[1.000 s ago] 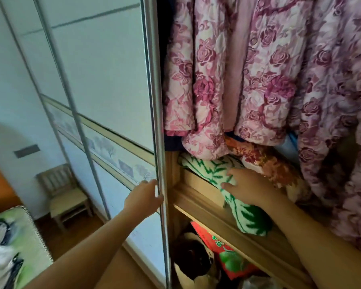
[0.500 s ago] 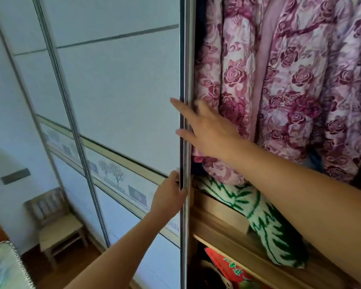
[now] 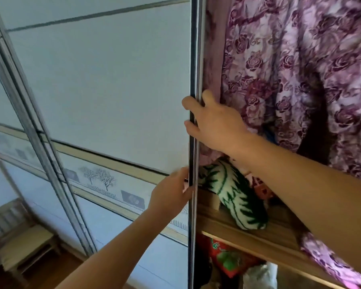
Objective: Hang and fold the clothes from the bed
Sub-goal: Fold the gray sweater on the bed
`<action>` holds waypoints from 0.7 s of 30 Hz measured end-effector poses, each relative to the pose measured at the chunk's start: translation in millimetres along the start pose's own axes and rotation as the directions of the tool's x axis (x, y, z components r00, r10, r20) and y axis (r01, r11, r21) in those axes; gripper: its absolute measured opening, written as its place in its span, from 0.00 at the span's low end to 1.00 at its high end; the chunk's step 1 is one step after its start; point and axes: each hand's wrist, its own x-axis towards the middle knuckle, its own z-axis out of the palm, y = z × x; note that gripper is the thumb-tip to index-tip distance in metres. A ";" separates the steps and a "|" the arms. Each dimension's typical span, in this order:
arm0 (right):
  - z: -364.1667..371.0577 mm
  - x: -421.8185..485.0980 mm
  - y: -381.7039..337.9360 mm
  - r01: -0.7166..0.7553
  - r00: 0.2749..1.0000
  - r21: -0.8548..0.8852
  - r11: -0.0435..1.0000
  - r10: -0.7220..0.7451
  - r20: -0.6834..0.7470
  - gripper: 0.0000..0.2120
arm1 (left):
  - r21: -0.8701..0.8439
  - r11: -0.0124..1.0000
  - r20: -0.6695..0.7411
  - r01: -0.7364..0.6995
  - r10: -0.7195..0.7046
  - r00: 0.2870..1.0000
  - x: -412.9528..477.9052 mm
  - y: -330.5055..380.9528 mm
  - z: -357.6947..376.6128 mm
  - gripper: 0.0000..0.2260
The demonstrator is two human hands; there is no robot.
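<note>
Centre frame: right grip closed on the metal edge of the sliding door, fingers hooked round it, back of the hand against the pink floral clothes hanging at upper right. Just below, left grip curled onto the same edge. Right of that, under the right forearm, a green-and-white folded cloth lying on the wooden shelf, spilling over its front lip. Beneath the shelf, a red packet. Lower left, a small wooden chair, blurred.
</note>
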 end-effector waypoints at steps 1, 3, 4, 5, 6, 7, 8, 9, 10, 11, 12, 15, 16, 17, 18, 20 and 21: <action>-6.3 -11.1 7.9 -0.011 1.000 -0.018 1.000 0.011 -0.009 0.18 | 0.040 0.998 -0.004 -0.047 0.048 0.999 -3.3 6.6 6.8 0.19; -20.8 -34.2 24.0 -0.026 0.998 -0.077 0.997 0.021 -0.053 0.19 | 0.165 0.974 -0.005 -0.156 0.159 0.987 -10.7 20.1 20.4 0.21; -28.5 -46.4 32.2 -0.037 0.997 -0.116 0.993 0.029 -0.068 0.20 | 0.241 0.946 -0.003 -0.217 0.225 0.974 -14.3 27.3 26.3 0.22; -36.1 -58.8 40.6 -0.053 0.997 -0.162 0.985 0.043 -0.069 0.21 | 0.310 0.911 0.005 -0.274 0.286 0.958 -17.0 35.1 31.8 0.24; -43.7 -71.0 49.3 -0.071 0.996 -0.211 0.975 0.057 -0.072 0.22 | 0.363 0.875 0.008 -0.319 0.339 0.941 -19.6 43.7 35.9 0.25; -51.5 -83.1 57.7 -0.089 0.994 -0.263 0.961 0.069 -0.086 0.22 | 0.398 0.845 0.006 -0.357 0.386 0.922 -21.2 51.5 40.9 0.26; -59.8 -95.0 65.9 -0.110 0.990 -0.317 0.942 0.078 -0.114 0.23 | 0.417 0.820 0.008 -0.393 0.429 0.903 -22.4 59.8 45.5 0.27; -68.8 -106.6 73.9 -0.133 0.986 -0.372 0.919 0.085 -0.142 0.24 | 0.426 0.795 0.016 -0.433 0.472 0.882 -23.0 67.6 50.3 0.28; -77.3 -117.9 82.2 -0.150 0.983 -0.423 0.893 0.090 -0.159 0.25 | 0.431 0.768 0.028 -0.474 0.514 0.857 -23.1 75.2 55.5 0.29; -85.9 -129.2 90.6 -0.160 0.982 -0.469 0.869 0.090 -0.167 0.27 | 0.436 0.737 0.035 -0.517 0.559 0.828 -23.3 82.8 61.3 0.31; -94.6 -140.5 98.9 -0.161 0.982 -0.507 0.846 0.085 -0.170 0.29 | 0.438 0.707 0.041 -0.555 0.601 0.798 -23.3 90.4 67.2 0.33; -120.0 -173.6 119.8 -0.148 0.987 -0.630 0.762 0.071 -0.146 0.36 | 0.472 0.621 0.063 -0.626 0.684 0.727 -22.7 111.9 85.0 0.38; -127.6 -184.0 126.1 -0.141 0.989 -0.666 0.733 0.074 -0.128 0.38 | 0.493 0.587 0.085 -0.642 0.701 0.708 -21.9 118.3 90.9 0.40; -134.5 -193.9 132.1 -0.133 0.991 -0.694 0.708 0.079 -0.110 0.38 | 0.513 0.549 0.110 -0.660 0.720 0.685 -20.4 124.0 96.7 0.42; -140.8 -203.3 138.0 -0.128 0.992 -0.715 0.687 0.088 -0.093 0.38 | 0.528 0.509 0.136 -0.680 0.739 0.660 -18.3 129.7 102.1 0.44; -153.5 -220.3 150.2 -0.133 0.990 -0.748 0.651 0.124 -0.069 0.36 | 0.538 0.442 0.180 -0.718 0.772 0.610 -12.6 142.8 112.7 0.47; -160.1 -228.2 155.5 -0.139 0.988 -0.764 0.631 0.146 -0.059 0.36 | 0.535 0.419 0.193 -0.734 0.785 0.589 -10.5 150.5 118.1 0.49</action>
